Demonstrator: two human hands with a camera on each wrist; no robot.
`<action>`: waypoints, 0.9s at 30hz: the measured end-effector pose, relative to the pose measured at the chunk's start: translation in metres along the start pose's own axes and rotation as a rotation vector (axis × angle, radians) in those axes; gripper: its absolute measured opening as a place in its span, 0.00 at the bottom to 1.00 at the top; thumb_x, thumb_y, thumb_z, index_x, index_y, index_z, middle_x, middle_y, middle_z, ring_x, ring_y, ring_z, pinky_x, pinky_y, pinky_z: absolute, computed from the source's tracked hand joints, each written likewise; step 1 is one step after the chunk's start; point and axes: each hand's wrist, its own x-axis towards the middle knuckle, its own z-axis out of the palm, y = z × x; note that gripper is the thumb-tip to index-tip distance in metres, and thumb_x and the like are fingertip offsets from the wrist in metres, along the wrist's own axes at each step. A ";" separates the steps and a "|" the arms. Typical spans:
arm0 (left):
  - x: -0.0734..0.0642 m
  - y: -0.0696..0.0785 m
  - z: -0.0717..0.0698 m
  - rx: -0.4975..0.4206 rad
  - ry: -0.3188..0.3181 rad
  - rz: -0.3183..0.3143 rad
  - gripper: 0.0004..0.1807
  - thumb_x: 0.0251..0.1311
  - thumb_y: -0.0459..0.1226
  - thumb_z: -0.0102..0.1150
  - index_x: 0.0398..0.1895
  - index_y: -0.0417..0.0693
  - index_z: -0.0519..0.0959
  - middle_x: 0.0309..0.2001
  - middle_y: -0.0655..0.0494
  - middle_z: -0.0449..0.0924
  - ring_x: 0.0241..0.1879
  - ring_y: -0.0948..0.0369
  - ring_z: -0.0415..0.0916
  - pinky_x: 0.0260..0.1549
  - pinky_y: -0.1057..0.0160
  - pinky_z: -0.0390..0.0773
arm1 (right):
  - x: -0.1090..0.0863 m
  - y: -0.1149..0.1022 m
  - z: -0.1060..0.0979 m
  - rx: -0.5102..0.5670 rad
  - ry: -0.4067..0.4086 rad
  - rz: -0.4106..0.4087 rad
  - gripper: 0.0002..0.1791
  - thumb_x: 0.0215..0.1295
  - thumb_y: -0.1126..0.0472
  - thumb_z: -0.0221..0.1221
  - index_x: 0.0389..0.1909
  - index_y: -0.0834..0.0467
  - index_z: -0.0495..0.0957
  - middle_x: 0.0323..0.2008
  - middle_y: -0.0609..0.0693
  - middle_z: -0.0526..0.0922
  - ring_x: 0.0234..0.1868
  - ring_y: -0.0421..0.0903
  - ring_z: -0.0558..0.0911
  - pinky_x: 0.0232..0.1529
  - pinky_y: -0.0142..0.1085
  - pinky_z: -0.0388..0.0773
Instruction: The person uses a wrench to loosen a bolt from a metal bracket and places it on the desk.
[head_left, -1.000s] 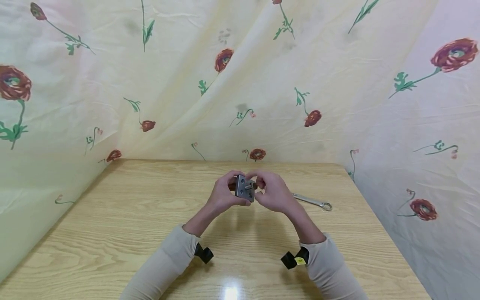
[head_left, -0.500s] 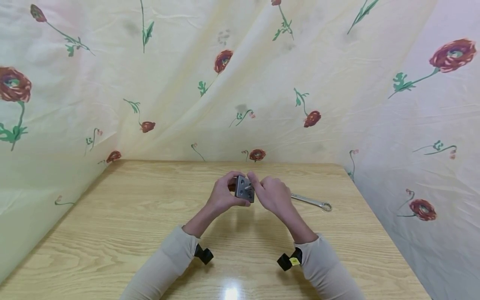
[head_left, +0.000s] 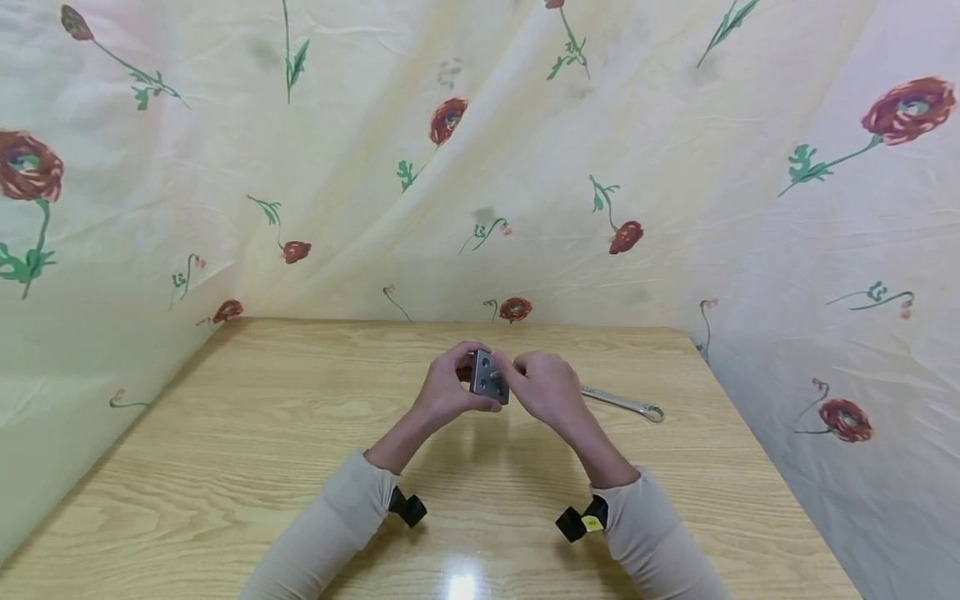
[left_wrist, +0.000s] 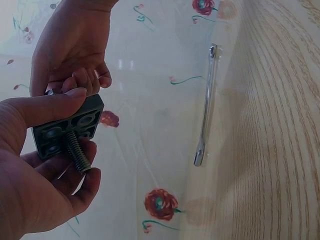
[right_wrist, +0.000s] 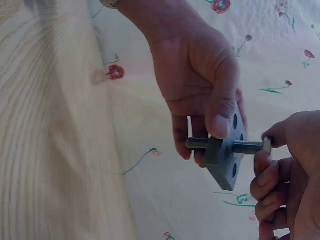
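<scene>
My left hand (head_left: 441,390) grips a grey square plate (head_left: 482,387) by its edges, raised over the table and tilted on edge. Round holes show near the plate's corners. A threaded bolt (right_wrist: 247,147) passes through the middle of it, and the end (left_wrist: 78,154) sticks out on the left palm's side. At the bolt's head (right_wrist: 267,145), my right hand (head_left: 546,388) pinches with thumb and index finger, the other fingers curled in. In the head view the right thumb covers part of the bolt.
A silver combination wrench (head_left: 624,402) lies on the wooden table (head_left: 300,417), just right of and behind the right hand. Flower-printed cloth (head_left: 345,167) hangs behind the table and along both sides.
My right hand has rolled over, its thumb now lying up along the bolt head where the bent index finger was before. The left hand and the plate have stayed put.
</scene>
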 end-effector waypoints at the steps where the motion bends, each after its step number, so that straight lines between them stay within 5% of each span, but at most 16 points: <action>1: 0.000 0.000 0.000 -0.004 -0.002 0.000 0.39 0.38 0.30 0.81 0.59 0.47 0.75 0.48 0.43 0.86 0.41 0.58 0.79 0.46 0.61 0.78 | 0.000 0.000 -0.001 -0.012 0.008 -0.016 0.30 0.74 0.43 0.51 0.11 0.53 0.69 0.10 0.42 0.61 0.13 0.40 0.60 0.18 0.32 0.54; 11: -0.001 0.002 -0.001 -0.011 -0.002 -0.007 0.39 0.38 0.30 0.81 0.59 0.47 0.75 0.49 0.43 0.86 0.42 0.58 0.79 0.46 0.62 0.78 | -0.004 -0.002 -0.010 -0.004 0.046 -0.088 0.14 0.65 0.49 0.64 0.30 0.57 0.85 0.19 0.47 0.75 0.20 0.42 0.67 0.23 0.33 0.60; 27: 0.000 0.002 -0.001 -0.025 -0.001 0.000 0.38 0.38 0.29 0.81 0.58 0.47 0.75 0.49 0.42 0.86 0.42 0.57 0.80 0.48 0.54 0.80 | -0.005 -0.002 -0.016 0.144 -0.007 -0.180 0.10 0.57 0.69 0.65 0.41 0.60 0.87 0.18 0.44 0.61 0.21 0.41 0.59 0.26 0.32 0.55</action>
